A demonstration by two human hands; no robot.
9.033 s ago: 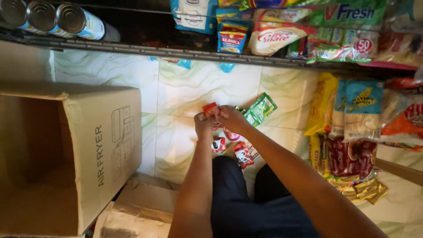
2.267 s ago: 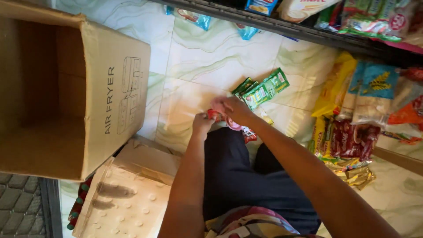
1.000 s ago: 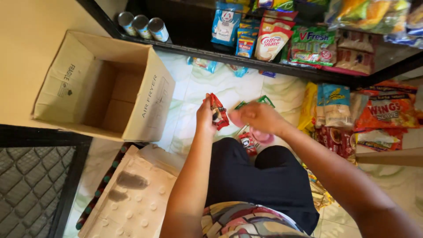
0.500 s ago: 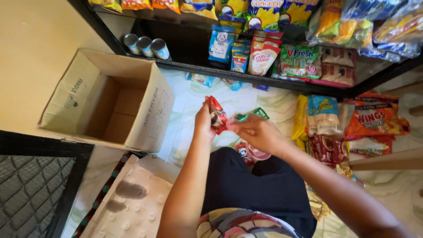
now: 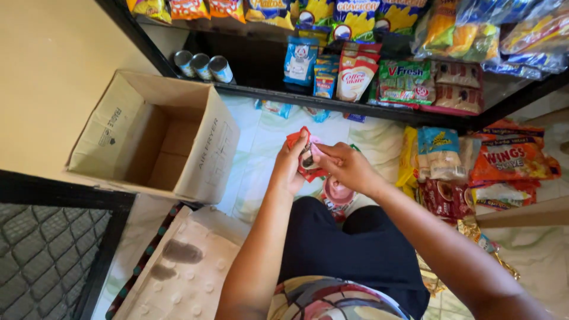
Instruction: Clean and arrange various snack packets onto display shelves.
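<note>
Both hands meet over the person's lap, above the pale marbled floor (image 5: pixel 267 154). The left hand (image 5: pixel 290 169) is curled around a small red packet (image 5: pixel 305 155), fingers closed on its left edge and holding it upright, face toward the camera. The right hand (image 5: pixel 347 166) comes in from the other side with fingertips pinched on the same packet, which looks like a grip for steadying or sorting it rather than carrying it far. Just below the hands, a few more small red and pink packets (image 5: pixel 338 195) lie on the floor against the dark trousers (image 5: pixel 355 255).

To the left stands an open cardboard box (image 5: pixel 160 142), tipped so its hollow faces up and it appears empty. A white foam sheet (image 5: pixel 189 266) lies beside the left arm. Ahead, a black shelf (image 5: pixel 332 106) holds tins (image 5: pixel 204 65) and rows of packets, and bags of snacks (image 5: pixel 474 166) crowd the floor on the right, narrowing the room around the right arm
</note>
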